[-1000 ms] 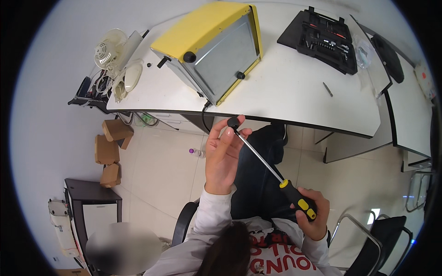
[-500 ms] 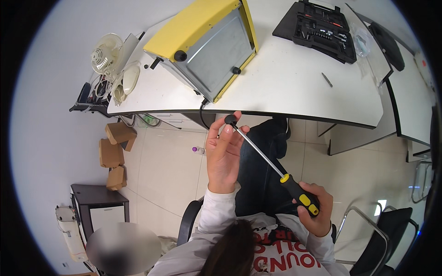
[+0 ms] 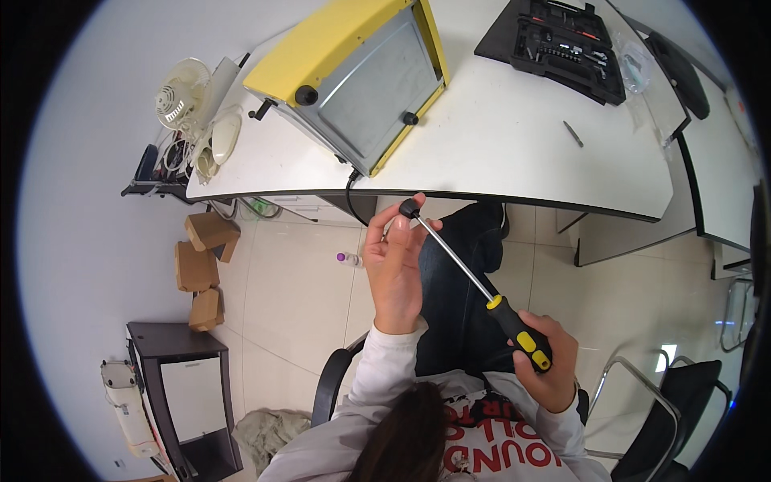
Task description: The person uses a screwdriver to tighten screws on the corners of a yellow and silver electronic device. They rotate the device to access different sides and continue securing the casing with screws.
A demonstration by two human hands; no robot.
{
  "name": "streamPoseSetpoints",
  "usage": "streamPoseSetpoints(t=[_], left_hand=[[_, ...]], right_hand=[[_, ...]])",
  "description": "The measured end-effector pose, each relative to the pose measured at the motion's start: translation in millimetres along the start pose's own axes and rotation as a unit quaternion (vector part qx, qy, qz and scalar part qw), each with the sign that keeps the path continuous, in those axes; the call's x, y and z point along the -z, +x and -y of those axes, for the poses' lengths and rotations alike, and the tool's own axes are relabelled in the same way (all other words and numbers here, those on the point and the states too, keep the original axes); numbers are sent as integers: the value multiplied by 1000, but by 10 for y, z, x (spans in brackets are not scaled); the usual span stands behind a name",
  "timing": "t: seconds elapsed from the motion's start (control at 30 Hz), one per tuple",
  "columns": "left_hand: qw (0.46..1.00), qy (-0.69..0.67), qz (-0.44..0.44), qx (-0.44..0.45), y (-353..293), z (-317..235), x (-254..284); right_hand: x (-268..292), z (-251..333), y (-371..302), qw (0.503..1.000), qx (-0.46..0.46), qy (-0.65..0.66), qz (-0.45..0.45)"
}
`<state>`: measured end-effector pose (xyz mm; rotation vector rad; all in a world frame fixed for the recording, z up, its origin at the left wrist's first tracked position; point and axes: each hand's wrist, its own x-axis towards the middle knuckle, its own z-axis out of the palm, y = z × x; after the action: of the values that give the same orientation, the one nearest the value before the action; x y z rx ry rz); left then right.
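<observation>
My right hand [image 3: 546,357] is wrapped round the black and yellow handle of a screwdriver [image 3: 458,261], whose long shaft points up and left. At the shaft's tip, my left hand [image 3: 395,261] pinches a small round black rubber foot [image 3: 409,209] between thumb and fingers. The screwdriver's tip meets the foot, though the contact itself is hidden. Beyond my hands, a yellow and grey metal appliance [image 3: 365,96] lies tilted on the table with its underside showing. Black feet [image 3: 306,95] stick out from that underside, and a black power cord [image 3: 349,193] hangs from its near corner.
On the white table [image 3: 514,153] lies an open black tool case [image 3: 566,52] at the far right, with a slim grey tool [image 3: 573,133] nearer. A cream fan [image 3: 183,95] stands at the left. Cardboard boxes [image 3: 197,265] and a small bottle [image 3: 348,259] are on the floor. A chair [image 3: 671,418] stands at right.
Both hands keep their hold on the foot and screwdriver, with only a slight shift. The view has moved a little. A blurred round shape at lower left is gone, uncovering the dark cabinet.
</observation>
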<state>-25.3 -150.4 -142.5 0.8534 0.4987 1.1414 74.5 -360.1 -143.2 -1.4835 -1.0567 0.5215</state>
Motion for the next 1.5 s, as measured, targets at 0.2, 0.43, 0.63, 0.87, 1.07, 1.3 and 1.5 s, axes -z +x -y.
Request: streamPoseSetpoints(t=[0.2,0.43,0.63,0.87,1.07,1.3,1.5], left_hand=[[997,-20,-50,47,72,128,104],[958,-221,-41,180,279,169,174],[935,-281,-83,199,407,143,77],[966,-182,-107,147,474,127,35],[976,-116,-104,153,535,61,-9],[922,-221,-139,286,535,-53,-18],[917,-237,-172,273,554,-45,-64]], right_hand=[[-123,-43,54,999,-12,-27,22],[-218,-65,183,997,-8,-68,28],[-228,-59,354,995,-13,-97,32],[-295,-132,428,995,-25,-91,21],[-326,-102,510,996,-9,-85,4],[-296,-71,561,995,-22,-98,10],[-265,-40,634,993,-14,-120,15]])
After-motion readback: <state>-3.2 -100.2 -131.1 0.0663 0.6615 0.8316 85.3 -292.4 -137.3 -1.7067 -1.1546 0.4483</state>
